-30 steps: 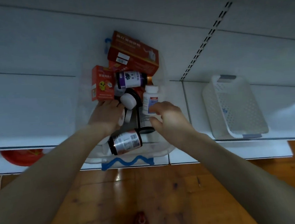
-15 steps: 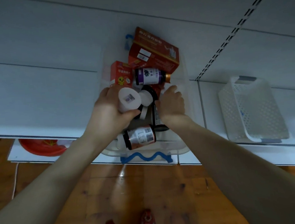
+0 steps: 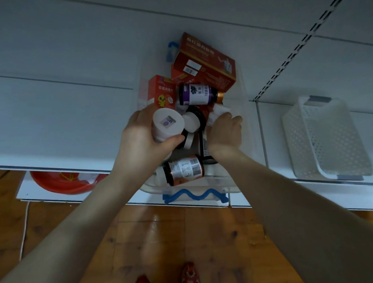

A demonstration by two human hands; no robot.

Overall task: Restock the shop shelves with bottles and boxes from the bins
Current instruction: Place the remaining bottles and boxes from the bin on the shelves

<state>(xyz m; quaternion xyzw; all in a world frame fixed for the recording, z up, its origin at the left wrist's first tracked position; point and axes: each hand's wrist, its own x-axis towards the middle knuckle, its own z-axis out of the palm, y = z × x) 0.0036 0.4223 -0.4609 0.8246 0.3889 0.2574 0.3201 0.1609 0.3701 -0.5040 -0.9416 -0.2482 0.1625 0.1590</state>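
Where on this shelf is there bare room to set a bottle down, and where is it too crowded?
Bare shelf stretches wide left of the clear bin; a narrower strip lies between the bin and the white basket. The bin itself is crowded: boxes and bottles piled, the left hand gripping a white bottle over them, the right hand down among them.

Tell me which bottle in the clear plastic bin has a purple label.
The dark bottle with the gold cap, lying on its side beside the large red box; the frontmost bottle has an orange and white label.
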